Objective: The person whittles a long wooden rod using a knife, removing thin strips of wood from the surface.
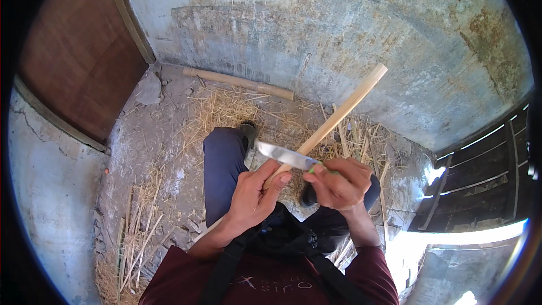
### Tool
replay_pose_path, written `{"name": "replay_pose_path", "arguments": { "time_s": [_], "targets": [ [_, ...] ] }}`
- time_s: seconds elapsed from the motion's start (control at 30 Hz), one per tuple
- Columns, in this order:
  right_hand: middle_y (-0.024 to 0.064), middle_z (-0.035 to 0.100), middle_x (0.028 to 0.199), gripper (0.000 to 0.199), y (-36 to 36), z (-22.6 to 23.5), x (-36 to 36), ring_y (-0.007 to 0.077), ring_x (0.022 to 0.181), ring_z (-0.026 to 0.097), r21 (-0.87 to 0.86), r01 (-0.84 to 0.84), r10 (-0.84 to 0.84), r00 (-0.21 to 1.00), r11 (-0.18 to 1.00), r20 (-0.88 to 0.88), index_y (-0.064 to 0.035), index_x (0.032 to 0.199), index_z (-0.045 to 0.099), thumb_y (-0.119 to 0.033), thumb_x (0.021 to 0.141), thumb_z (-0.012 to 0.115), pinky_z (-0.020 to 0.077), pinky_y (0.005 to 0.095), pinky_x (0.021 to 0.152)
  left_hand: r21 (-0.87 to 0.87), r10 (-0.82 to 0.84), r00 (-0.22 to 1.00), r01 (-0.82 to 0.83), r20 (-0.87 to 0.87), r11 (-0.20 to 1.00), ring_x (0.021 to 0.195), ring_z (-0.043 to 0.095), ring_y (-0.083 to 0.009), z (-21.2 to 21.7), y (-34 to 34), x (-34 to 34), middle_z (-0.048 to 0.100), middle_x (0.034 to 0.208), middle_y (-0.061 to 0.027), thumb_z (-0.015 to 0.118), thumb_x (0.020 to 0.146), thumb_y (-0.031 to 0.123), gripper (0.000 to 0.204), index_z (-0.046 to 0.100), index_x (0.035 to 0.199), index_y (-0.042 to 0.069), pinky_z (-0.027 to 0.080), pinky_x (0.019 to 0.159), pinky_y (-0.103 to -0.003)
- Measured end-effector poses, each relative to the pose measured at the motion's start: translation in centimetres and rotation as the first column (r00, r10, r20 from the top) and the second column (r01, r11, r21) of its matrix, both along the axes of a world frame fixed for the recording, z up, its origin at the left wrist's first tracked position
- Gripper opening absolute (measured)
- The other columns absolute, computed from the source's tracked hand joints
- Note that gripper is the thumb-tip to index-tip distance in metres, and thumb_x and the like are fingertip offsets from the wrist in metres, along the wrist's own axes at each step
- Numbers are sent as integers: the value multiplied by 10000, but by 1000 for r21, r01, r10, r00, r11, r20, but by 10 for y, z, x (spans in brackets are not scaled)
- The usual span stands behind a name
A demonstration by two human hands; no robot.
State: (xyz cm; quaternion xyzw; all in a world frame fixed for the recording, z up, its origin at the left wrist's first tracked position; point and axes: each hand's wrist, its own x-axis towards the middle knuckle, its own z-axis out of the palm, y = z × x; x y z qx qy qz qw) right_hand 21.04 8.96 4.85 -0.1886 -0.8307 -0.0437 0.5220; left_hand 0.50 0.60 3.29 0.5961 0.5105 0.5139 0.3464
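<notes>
A pale stick (344, 108) that looks like split bamboo slants from my lap up toward the far right. My left hand (248, 196) is closed around its lower part, with the thumb along the near side. In my right hand (343, 185) is a knife (285, 155), gripped by its handle, of which only a bit of green shows between the fingers. The blade lies across the stick just beyond my left fingers and points left. Whether its edge bites into the stick I cannot tell.
Straw-like shavings (223, 108) and thin strips (138, 243) litter the floor around my legs. A bamboo pole (240, 83) lies along the foot of the stained wall (316, 28). To the left is a brown door (79, 45); dark slatted boards (474, 181) stand at right.
</notes>
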Motion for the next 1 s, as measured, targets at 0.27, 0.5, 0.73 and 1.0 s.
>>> {"name": "replay_pose_path", "arguments": {
  "time_s": [0.27, 0.5, 0.73, 1.0],
  "targets": [
    [111, 705, 727, 278, 22, 11, 22, 193, 533, 656, -53, 107, -115, 978, 993, -171, -45, 816, 703, -153, 806, 959, 464, 292, 450, -1, -12, 999, 12, -31, 1000, 477, 399, -153, -6, -7, -7, 427, 585, -75, 648, 1116, 232, 271, 596, 944, 30, 333, 479, -371],
    [56, 674, 700, 254, 18, -2, 6, 176, 513, 629, -55, -53, 49, 996, 997, -79, -78, 867, 746, -151, 770, 968, 448, 300, 437, -62, -55, 998, 55, -3, 997, 473, 434, -187, 5, -5, -6, 492, 606, -84, 645, 1112, 205, 204, 615, 1038, 18, 345, 488, -369],
    [10, 667, 736, 333, 5, -10, -6, 133, 518, 586, -31, -97, 98, 995, 995, 5, -113, 935, 781, -220, 712, 1002, 410, 275, 437, -19, -143, 989, 143, 28, 989, 512, 517, -170, -16, 2, -9, 569, 646, -94, 661, 1096, 200, 224, 649, 1130, -20, 380, 507, -349],
    [-5, 651, 728, 368, 5, -6, -7, 120, 534, 584, 13, -104, 104, 994, 994, 15, -135, 1003, 781, -233, 724, 1000, 385, 260, 441, 14, -143, 982, 142, 125, 990, 512, 445, -156, -13, 3, -6, 512, 626, -67, 662, 1103, 272, 308, 722, 1066, -28, 333, 500, -349]
  ]
}}
